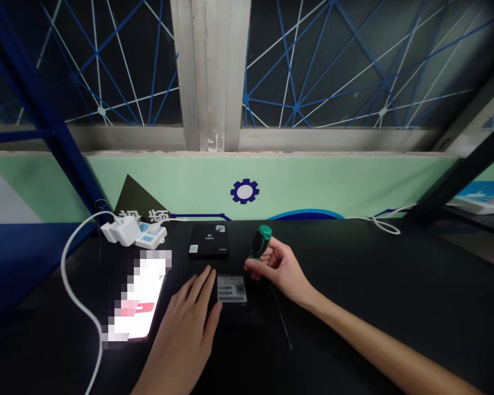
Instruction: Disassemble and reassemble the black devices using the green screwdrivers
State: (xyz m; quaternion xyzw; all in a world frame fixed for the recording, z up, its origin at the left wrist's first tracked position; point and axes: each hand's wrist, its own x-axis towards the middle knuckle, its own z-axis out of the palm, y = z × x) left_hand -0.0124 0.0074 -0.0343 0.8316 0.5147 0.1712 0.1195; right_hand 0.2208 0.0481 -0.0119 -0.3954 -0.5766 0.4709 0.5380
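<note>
My right hand (280,269) is closed on a screwdriver (262,238) with a green and black handle. The handle points up and leans slightly; its tip is hidden in the dark. Below the fingers lies a flat black box (234,315) with a white printed label (231,289), its edges hard to make out against the black table. My left hand (193,312) rests on the box's left side, fingers stretched out. A thin metal rod (282,321) shows below my right wrist; I cannot tell whether it joins the screwdriver.
A second black box (208,240) with small stickers lies farther back. On the left a lit phone (142,307) lies near a white power strip (150,236) with a plugged-in adapter (121,230) and a white cable (72,291). Behind the table (374,285) stands a green wall panel (313,184).
</note>
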